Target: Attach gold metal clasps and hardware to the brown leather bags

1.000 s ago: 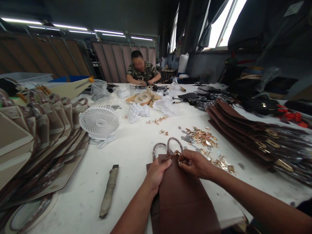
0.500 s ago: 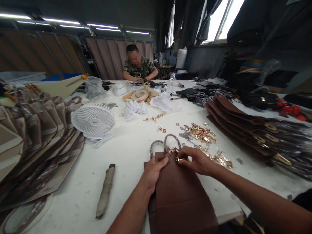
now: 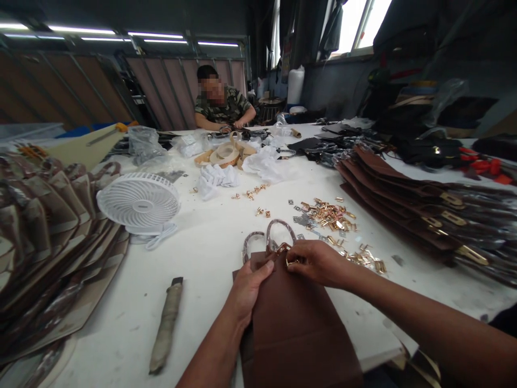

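Note:
A brown leather bag panel (image 3: 299, 328) with two wrapped handles (image 3: 281, 222) lies in front of me at the table's near edge. My left hand (image 3: 247, 288) grips its left upper edge, thumb on top and fingers underneath. At the upper right of the panel, my right hand (image 3: 313, 262) pinches a small gold metal clasp (image 3: 288, 263) against the leather. Its fingertips partly hide the clasp. Beyond my right hand lie a pile of gold hardware pieces (image 3: 331, 214) and several small grey metal plates (image 3: 301, 220).
Brown bag panels (image 3: 388, 199) are stacked on the right, beige bag pieces (image 3: 81, 242) on the left. A white fan (image 3: 139, 202) and a wrapped tool (image 3: 166, 326) stand left of my hands. Tape rolls (image 3: 224, 155) lie further back, where a person (image 3: 222, 105) in camouflage works.
The view has shifted slightly, so most things sit a little further left. My right fingers have closed in on the clasp at the leather; my left hand keeps its grip.

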Available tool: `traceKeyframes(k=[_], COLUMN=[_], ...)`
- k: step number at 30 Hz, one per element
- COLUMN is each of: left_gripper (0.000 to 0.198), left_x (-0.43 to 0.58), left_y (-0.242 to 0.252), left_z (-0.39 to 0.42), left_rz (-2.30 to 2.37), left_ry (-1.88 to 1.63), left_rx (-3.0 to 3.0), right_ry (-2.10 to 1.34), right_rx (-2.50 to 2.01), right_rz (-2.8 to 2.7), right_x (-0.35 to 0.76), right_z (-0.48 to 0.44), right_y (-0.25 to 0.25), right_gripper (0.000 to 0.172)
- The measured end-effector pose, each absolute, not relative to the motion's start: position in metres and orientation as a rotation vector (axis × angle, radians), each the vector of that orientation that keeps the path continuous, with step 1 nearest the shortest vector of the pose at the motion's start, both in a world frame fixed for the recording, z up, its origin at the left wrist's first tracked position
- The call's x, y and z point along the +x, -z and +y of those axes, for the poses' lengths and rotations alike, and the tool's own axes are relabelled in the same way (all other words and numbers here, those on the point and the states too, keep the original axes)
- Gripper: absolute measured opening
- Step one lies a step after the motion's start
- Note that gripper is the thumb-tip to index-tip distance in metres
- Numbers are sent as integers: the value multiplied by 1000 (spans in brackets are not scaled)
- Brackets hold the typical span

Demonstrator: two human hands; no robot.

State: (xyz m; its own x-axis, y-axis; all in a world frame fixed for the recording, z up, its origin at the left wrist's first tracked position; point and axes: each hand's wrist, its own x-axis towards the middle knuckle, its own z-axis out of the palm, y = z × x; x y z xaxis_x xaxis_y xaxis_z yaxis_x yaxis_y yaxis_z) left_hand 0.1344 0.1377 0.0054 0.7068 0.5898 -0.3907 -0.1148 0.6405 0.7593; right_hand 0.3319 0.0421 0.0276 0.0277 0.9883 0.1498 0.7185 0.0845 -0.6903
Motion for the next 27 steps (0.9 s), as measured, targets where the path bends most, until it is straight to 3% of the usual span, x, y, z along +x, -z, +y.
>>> traceKeyframes(k=[9, 21, 27], left_gripper=[59, 49, 45], left_x=[126, 122, 121], left_y=[-3, -1, 6], left_z=[129, 123, 119], left_rz=[628, 593, 634], left_ry=[-540, -630, -679], left_rx=[821, 847, 909], right_ry=[-372, -109, 70], right_rx=[-1801, -1985, -1941], right_rz=[-2072, -2052, -2020], right_x=[316, 301, 303], right_z=[48, 44, 42], right_y=[-26, 5, 29], right_gripper=[17, 19, 29])
